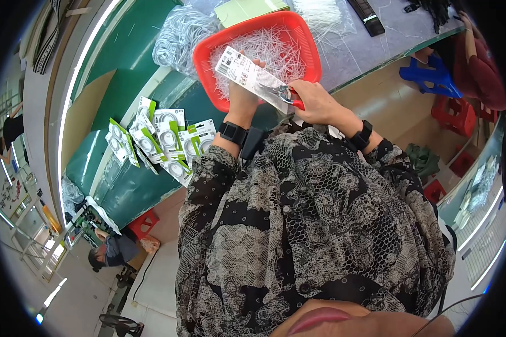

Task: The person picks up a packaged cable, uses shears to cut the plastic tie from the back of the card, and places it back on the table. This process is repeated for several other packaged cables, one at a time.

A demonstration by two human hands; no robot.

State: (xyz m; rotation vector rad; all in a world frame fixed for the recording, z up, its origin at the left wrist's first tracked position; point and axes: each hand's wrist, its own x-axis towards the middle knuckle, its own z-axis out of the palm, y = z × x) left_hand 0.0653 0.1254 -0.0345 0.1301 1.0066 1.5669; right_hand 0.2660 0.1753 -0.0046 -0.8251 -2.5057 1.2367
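In my left hand is a white blister-pack card, its printed back turned up and tilted over a red plastic basket. My right hand is closed round red-handled cutting pliers, whose metal jaws lie against the card's lower right part. What sits between the jaws is too small to make out. Thin white plastic strips, like cable-tie ends, fill the basket below. To the left, a loose pile of green-and-white packs with coiled white cables lies on the green table surface.
Bagged grey cable coils, pale green sheets and a bundle of white cable ties surround the basket's far side. A black strip-like object lies farther right. Blue stool and red stool stand right; another person is beside them.
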